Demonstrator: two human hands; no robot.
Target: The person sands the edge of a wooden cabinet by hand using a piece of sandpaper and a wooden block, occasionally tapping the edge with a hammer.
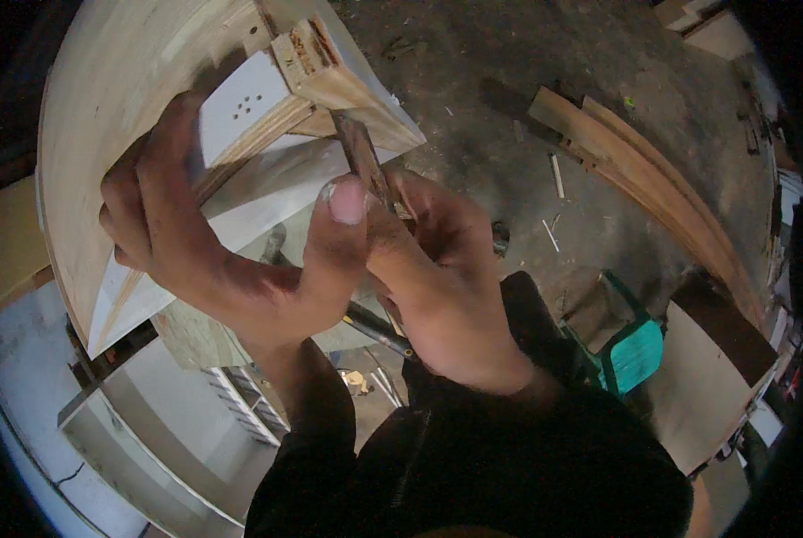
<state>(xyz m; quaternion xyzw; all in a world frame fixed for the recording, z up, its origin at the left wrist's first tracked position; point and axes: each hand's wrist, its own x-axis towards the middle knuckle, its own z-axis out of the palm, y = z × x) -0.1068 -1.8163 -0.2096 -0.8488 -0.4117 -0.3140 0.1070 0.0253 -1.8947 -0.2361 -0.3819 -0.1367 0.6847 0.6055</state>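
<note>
My right hand grips a narrow, flat, brown-stained strip that looks like a chisel blade. Its far end touches the wooden corner block of a pale plywood panel. My left hand has its fingers curled around a white-faced plywood rail with several small holes. The left thumb rests against the strip near my right fingers. How the strip continues inside my right fist is hidden.
Below my hands lies a dark-handled tool, partly covered. Long brown boards lie on the floor at right, with wood slivers nearby. A green plastic seat stands at lower right, and a white open cabinet frame at lower left.
</note>
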